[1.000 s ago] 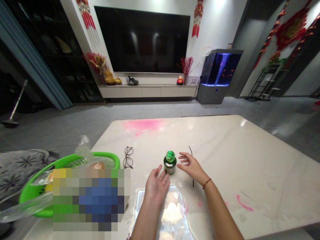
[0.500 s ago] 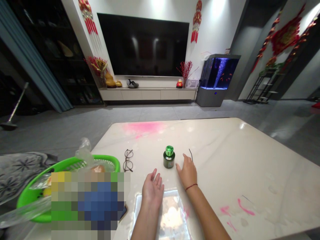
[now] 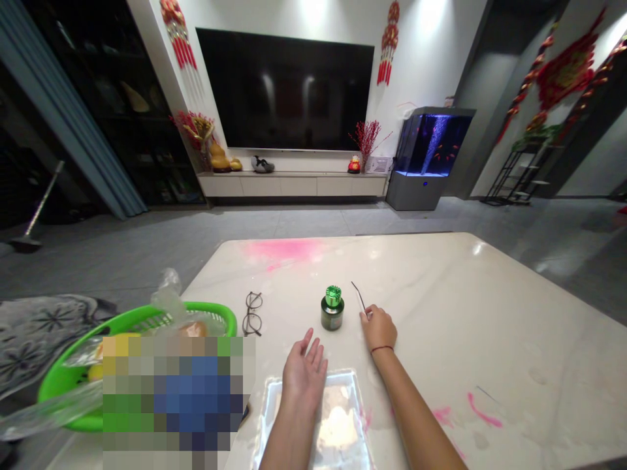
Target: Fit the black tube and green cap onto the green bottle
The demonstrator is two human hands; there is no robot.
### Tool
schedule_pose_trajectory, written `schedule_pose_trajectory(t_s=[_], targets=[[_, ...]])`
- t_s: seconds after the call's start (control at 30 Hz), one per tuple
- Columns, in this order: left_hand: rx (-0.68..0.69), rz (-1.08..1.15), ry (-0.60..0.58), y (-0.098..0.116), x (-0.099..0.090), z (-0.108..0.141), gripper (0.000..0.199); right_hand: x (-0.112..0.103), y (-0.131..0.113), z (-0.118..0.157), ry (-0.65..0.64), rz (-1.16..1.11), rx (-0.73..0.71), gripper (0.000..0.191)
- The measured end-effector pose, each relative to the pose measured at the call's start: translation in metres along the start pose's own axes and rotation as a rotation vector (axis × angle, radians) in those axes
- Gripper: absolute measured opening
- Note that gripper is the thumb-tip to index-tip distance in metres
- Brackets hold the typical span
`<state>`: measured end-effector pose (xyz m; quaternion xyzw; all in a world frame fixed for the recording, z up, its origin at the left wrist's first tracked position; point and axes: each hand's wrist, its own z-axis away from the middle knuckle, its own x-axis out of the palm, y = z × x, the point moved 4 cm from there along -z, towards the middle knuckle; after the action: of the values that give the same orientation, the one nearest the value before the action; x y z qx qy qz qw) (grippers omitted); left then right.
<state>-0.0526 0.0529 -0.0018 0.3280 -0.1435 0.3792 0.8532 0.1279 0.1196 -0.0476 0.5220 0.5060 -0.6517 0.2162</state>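
Observation:
A thin dark rod with a bent tip, which looks like an eyeglass arm (image 3: pixel 358 294), slants up from the fingertips of my right hand (image 3: pixel 380 328), closed in a pinch on its lower end. My left hand (image 3: pixel 304 369) is palm up with its fingers loosely spread, holding nothing. Between and just beyond the hands stands a dark green glass bottle (image 3: pixel 332 314) with a shiny green cap. Left of it lies a pair of round eyeglasses (image 3: pixel 253 313); no side arms can be made out on them. A bright-edged, see-through rectangular tray or sheet (image 3: pixel 353 398) lies beneath my left forearm.
A green basket (image 3: pixel 208 307) with plastic bags stands at the left, partly blurred out. Pink stains (image 3: pixel 289 249) and a thin dark strip (image 3: pixel 486 393) are on the pale table (image 3: pixel 441 300). A fish tank (image 3: pixel 426 147) and television (image 3: pixel 289 91) are beyond.
My right hand has closed on the thin rod and lifted or shifted it slightly left; it lay beyond the open fingers before. My left hand has barely moved.

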Motion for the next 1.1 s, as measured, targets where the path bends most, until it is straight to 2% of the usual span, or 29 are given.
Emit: schedule_pose_trajectory(t_s=[0.2,0.4,0.6,0.9,1.1], targets=[[0.011,0.003,0.006,0.002,0.003,0.0,0.03,0.006,-0.013,0.006,-0.055,-0.071,-0.22,0.023],[0.01,-0.03,-0.009,0.002,0.007,-0.006,0.025,0.01,-0.024,0.013,-0.011,-0.046,-0.383,0.027],[0.023,-0.034,-0.035,0.004,0.007,-0.01,0.025,0.009,-0.03,0.015,-0.026,-0.011,-0.436,0.036],[0.012,-0.022,-0.033,0.011,0.003,-0.014,0.032,0.009,-0.038,0.025,-0.061,0.01,-0.481,0.026],[0.003,0.034,-0.036,0.012,0.002,-0.012,0.03,0.007,-0.032,0.026,-0.127,0.051,-0.467,0.025]])
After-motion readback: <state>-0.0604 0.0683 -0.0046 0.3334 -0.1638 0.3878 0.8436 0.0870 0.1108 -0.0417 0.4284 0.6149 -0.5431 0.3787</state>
